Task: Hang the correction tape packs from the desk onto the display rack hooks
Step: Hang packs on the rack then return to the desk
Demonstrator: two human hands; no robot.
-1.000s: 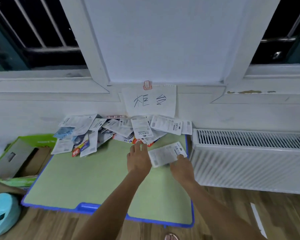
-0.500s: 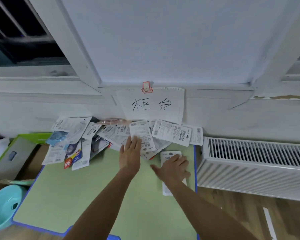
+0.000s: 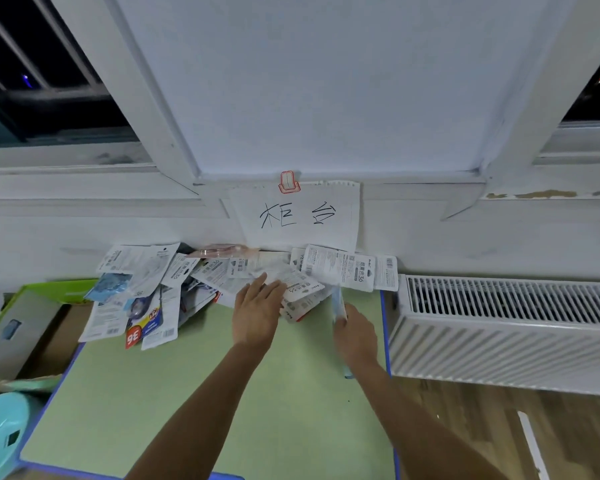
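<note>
Lifted off the counter (image 3: 194,393) since a moment ago, one pack (image 3: 337,303) stands edge-on in the right hand (image 3: 355,336), fingers curled round it, while the left hand (image 3: 257,311), fingers spread, presses the pile (image 3: 302,289); gathering continues, hanging next.

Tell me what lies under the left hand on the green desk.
The left hand rests with straight fingers on white correction tape packs piled at the back of the green desk. Whatever lies beneath the palm and deeper in the pile is covered.
</note>
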